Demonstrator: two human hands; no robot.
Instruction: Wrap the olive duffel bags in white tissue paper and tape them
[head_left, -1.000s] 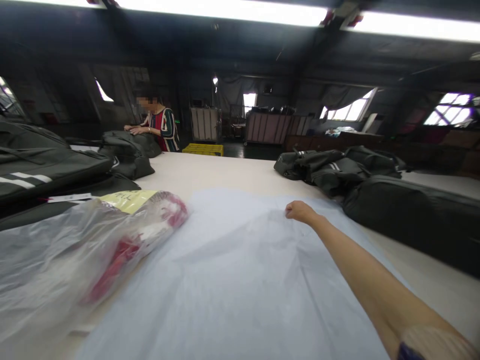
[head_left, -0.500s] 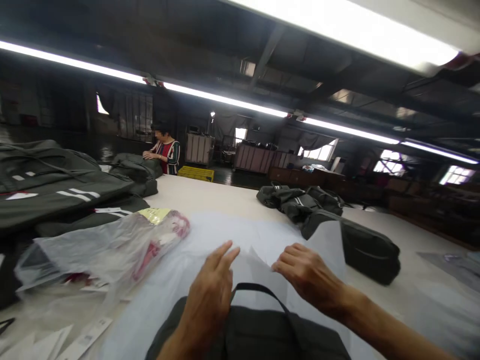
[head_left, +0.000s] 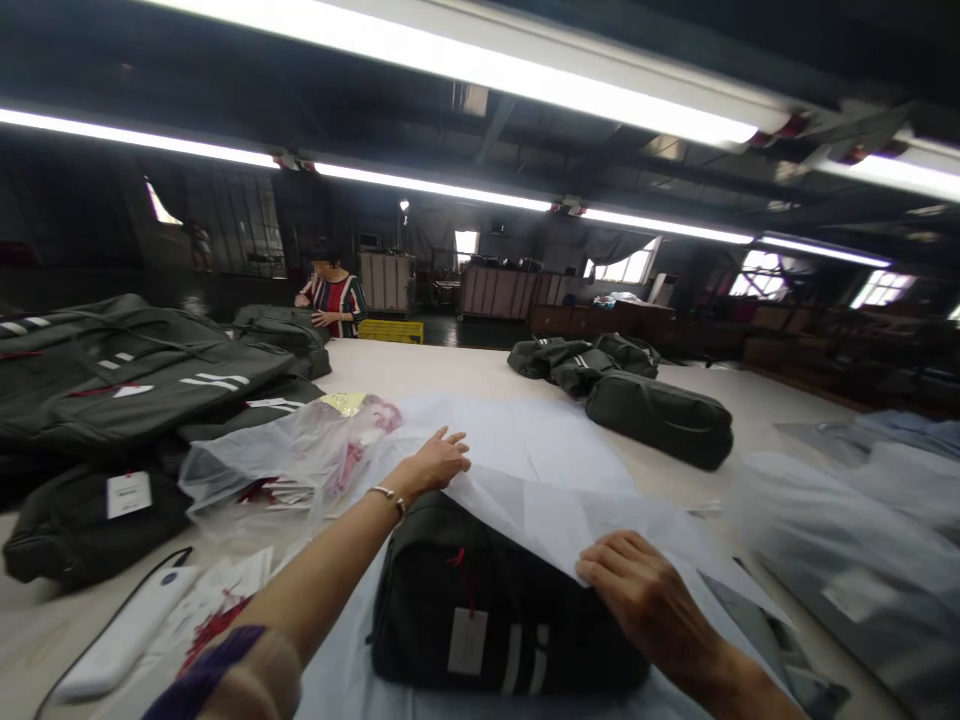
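Observation:
A dark green duffel bag stands upright in front of me, with a white tag hanging on red cord and two white stripes low on its front. Over its top lies a translucent white plastic sheet, whose near edge runs slantwise between my hands. My right hand pinches that edge above the bag's right part. At the sheet's upper left corner, my left hand rests with fingers stretched and apart, touching the plastic. Whether its thumb is under the sheet is hidden.
Dark green bags are heaped at left, and several others lie at back right. A clear plastic bag of tags and a white corded device lie at left. More plastic bags are at right. A person handles a bag across the table.
The plastic edge now lies across the duffel bag's top. My left hand has reached forward to the sheet; my right hand has come lower and nearer. The view has shifted, showing the bag's front.

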